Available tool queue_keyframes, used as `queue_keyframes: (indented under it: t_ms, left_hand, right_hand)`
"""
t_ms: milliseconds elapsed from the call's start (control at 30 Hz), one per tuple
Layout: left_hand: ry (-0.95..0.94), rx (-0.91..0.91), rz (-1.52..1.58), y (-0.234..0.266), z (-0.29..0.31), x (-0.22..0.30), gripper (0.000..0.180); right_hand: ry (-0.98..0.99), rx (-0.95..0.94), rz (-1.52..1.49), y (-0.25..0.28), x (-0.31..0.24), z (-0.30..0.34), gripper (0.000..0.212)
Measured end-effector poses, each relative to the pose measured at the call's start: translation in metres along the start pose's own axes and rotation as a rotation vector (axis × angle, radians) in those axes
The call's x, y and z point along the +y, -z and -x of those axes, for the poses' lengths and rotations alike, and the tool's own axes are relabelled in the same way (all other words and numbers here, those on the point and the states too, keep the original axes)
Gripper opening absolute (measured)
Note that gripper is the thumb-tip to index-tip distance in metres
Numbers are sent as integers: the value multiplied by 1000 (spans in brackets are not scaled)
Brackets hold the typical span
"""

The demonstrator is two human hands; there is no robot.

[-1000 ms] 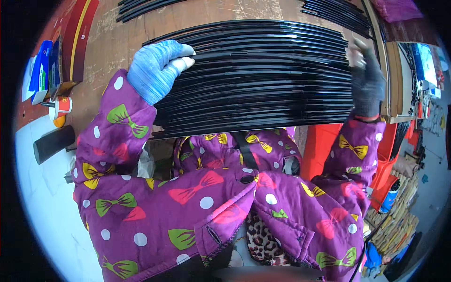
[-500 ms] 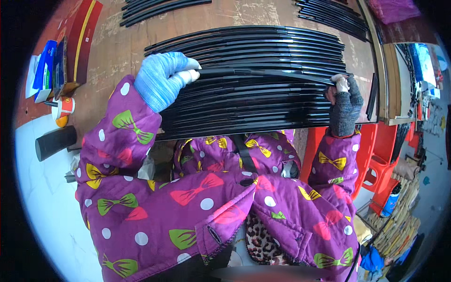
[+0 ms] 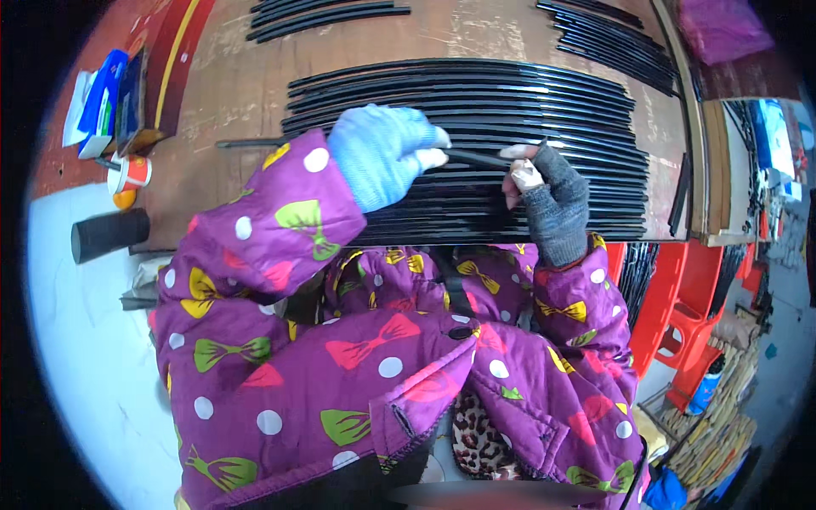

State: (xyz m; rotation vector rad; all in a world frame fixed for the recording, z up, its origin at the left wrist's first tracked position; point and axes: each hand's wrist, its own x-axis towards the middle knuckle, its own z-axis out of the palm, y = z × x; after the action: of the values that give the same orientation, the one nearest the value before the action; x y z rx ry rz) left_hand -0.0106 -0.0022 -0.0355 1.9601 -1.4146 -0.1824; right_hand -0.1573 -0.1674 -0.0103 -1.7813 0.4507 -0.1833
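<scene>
Between my two hands, just above a wide row of thin black strips [image 3: 459, 95] on the table, is a single black strip [image 3: 478, 158]. My left hand [image 3: 382, 153], in a light blue glove with bare fingertips, pinches it. The thumb and finger of my right hand [image 3: 548, 191], in a dark grey glove with white wrapping on a finger, close on its right end. A thin dark end [image 3: 246, 143] sticks out left of my purple sleeve, seemingly of the same strip. My left hand and sleeve hide part of the row.
More black strips lie at the table's far left [image 3: 327, 19] and far right [image 3: 608, 47]. A paper cup [image 3: 132, 172], a blue box [image 3: 104, 89] and a dark cylinder [image 3: 110, 235] are at the left. Red plastic stools [image 3: 693, 293] stand right of the table.
My right hand has moved left along the strip, and my left hand has shifted right, so they are much closer together. The view has shifted slightly.
</scene>
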Motion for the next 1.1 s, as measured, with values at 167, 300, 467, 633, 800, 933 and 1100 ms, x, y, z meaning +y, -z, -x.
queue_keyframes:
  t_ms: [167,300,467,633,800,933,1100]
  left_hand:
    - [-8,7,-42,10,20,-24,20]
    - [128,77,-42,26,36,-58,18]
    - [350,51,50,36,48,-62,23]
    - [539,54,232,34,53,-69,23]
    - [734,-74,466,44,48,-66,19]
    - [652,-8,477,40,46,-58,20]
    - [745,-46,486,43,42,-35,18]
  right_hand:
    - [105,108,-75,27,11,-7,19]
    - [39,239,-289,85,28,-7,20]
    - [44,178,-388,100,35,-4,22]
    - [65,171,-376,100,38,-6,22]
    - [56,220,-372,103,44,-7,23]
    - [61,257,-326,103,36,0,23]
    - [50,239,-130,72,24,-3,17]
